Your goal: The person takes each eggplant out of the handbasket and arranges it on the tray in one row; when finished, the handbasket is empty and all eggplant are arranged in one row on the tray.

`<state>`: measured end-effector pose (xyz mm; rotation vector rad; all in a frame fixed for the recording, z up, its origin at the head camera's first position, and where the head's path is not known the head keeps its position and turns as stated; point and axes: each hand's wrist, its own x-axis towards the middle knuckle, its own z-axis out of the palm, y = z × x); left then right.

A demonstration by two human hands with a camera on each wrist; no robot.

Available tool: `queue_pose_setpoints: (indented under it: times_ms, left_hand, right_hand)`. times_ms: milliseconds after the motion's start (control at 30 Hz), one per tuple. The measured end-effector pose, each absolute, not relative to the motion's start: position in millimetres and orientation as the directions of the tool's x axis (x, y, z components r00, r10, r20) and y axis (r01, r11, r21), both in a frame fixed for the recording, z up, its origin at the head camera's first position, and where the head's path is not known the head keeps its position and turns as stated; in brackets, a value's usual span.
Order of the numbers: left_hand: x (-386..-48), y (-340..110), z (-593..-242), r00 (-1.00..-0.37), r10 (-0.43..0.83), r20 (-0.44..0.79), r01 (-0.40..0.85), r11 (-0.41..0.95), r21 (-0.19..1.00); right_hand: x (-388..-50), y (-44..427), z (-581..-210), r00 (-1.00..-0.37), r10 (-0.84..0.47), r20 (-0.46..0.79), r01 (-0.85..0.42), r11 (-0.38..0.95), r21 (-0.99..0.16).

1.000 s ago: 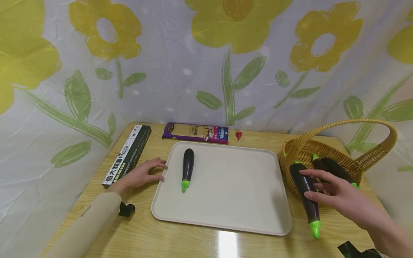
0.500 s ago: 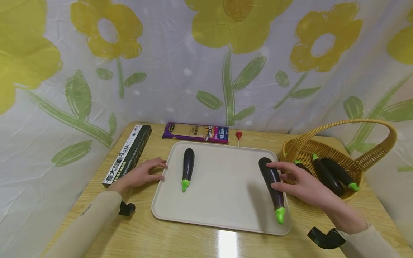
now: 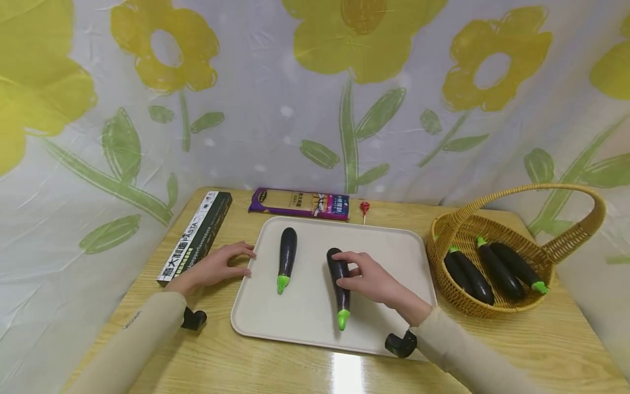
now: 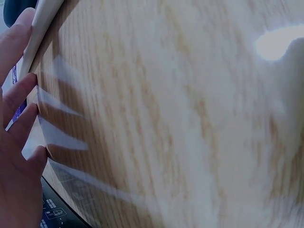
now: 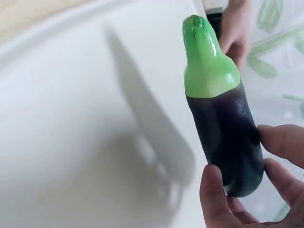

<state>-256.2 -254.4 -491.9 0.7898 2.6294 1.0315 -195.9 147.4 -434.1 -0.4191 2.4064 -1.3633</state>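
Observation:
In the head view, the right hand (image 3: 373, 279) pinches a dark eggplant (image 3: 339, 282) with a green stem end above the middle of the cream tray (image 3: 384, 328). The right wrist view shows this eggplant (image 5: 228, 133) between thumb and fingers, its shadow on the tray surface apart from it. A second eggplant (image 3: 287, 254) lies on the tray's left part, stem toward the front. At the tray's left edge the left hand (image 3: 219, 266) rests with relaxed, spread fingers touching the rim; the left wrist view shows that hand (image 4: 19, 166) on the wooden table.
A wicker basket (image 3: 492, 309) with a tall handle stands right of the tray, holding several eggplants (image 3: 499, 271). Behind the tray lie a purple pasta packet (image 3: 299, 203) and a red lollipop (image 3: 364, 207). A dark pasta box (image 3: 197, 238) lies at the left. A flowered curtain hangs behind.
The right hand has carried its eggplant leftward from the basket, over the tray's right edge, to above the tray's middle. The left hand has stayed at the rim.

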Motion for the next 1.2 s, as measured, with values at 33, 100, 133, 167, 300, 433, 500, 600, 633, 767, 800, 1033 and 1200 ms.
queue_pose_setpoints:
  times_ms: [33,100,133,167,300,433,500,600,633,767,800,1033,1200]
  left_hand:
    - [-256,-254,-492,-0.835,0.551,0.001,0.405,0.612,0.680]
    - [-257,-254,-493,-0.834,0.551,0.000,0.404,0.611,0.681]
    - [-258,-254,-494,-0.834,0.552,0.000,0.404,0.611,0.680]
    - [-258,-254,-494,-0.833,0.553,0.001,0.407,0.613,0.677]
    - [-258,-253,-495,-0.836,0.548,-0.005,0.405,0.625,0.667]
    - [-258,-253,-494,-0.842,0.539,-0.016,0.400,0.645,0.651]
    - [-257,-253,-493,-0.845,0.534,-0.020,0.398,0.654,0.643]
    - [-256,-253,-490,-0.845,0.535,-0.021,0.399,0.655,0.641]
    - [-256,-254,-490,-0.844,0.536,-0.021,0.400,0.655,0.642]
    - [-255,-253,-488,-0.843,0.537,-0.018,0.400,0.650,0.646]
    - [-254,-253,-488,-0.844,0.537,-0.019,0.399,0.650,0.646]
    - [-254,-254,-487,-0.843,0.539,-0.005,0.413,0.651,0.637]
    - [-255,-254,-489,-0.843,0.538,-0.001,0.413,0.648,0.640]
  right_hand:
    - [-199,140,-438,-0.899,-0.412,-0.147,-0.087,0.498,-0.863]
    - [-207,127,-445,-0.903,-0.404,-0.144,-0.096,0.517,-0.851]
    - [-211,122,-448,-0.905,-0.403,-0.137,-0.109,0.530,-0.841]
    - [-215,116,-451,-0.908,-0.397,-0.135,-0.118,0.551,-0.826]
    - [-227,99,-456,-0.918,-0.371,-0.139,-0.129,0.611,-0.781]
    - [-239,86,-457,-0.926,-0.349,-0.142,-0.117,0.623,-0.773]
    - [-244,81,-457,-0.927,-0.348,-0.137,-0.118,0.620,-0.776]
    - [-249,75,-457,-0.929,-0.344,-0.138,-0.108,0.608,-0.786]
    - [-251,73,-456,-0.930,-0.340,-0.139,-0.102,0.603,-0.791]
    - [-255,68,-455,-0.936,-0.323,-0.142,-0.083,0.592,-0.802]
    - [-256,67,-455,-0.937,-0.318,-0.146,-0.076,0.592,-0.803]
    - [-259,63,-455,-0.941,-0.310,-0.136,-0.074,0.579,-0.812]
    - [-259,62,-456,-0.944,-0.298,-0.144,-0.052,0.563,-0.825]
